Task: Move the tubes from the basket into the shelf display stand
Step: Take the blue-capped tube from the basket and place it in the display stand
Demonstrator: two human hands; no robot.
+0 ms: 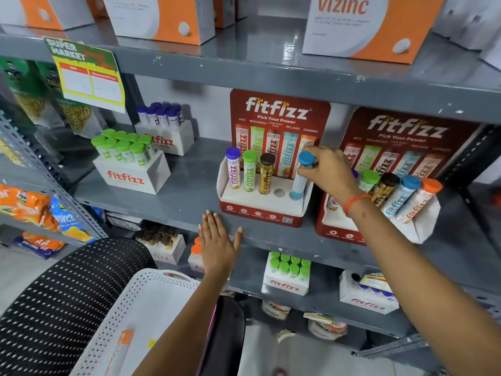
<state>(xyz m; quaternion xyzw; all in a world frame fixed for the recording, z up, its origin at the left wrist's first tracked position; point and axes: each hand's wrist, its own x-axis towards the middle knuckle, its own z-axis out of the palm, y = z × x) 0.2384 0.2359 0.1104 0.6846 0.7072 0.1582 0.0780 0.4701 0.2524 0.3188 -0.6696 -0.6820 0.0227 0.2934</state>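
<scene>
A red and white display stand [260, 213] sits on the grey middle shelf. In it stand a purple-capped tube [233, 169], a green-capped tube [249, 172] and a brown-capped tube [266, 175]. One round hole [279, 192] is bare. My right hand [329, 169] grips a blue-capped tube [302, 177] whose foot rests in the stand's rightmost hole. My left hand [217, 240] lies flat, fingers spread, on the shelf's front edge. Below, a white perforated basket [151, 302] holds an orange-capped tube [120, 351].
A second display stand [339, 232], filled with tubes, leans at the right. White boxes of green-capped tubes [127, 164] and purple-capped tubes [162, 126] sit at the left. More boxes fill the lower shelf. A black mesh chair back [62, 294] stands at bottom left.
</scene>
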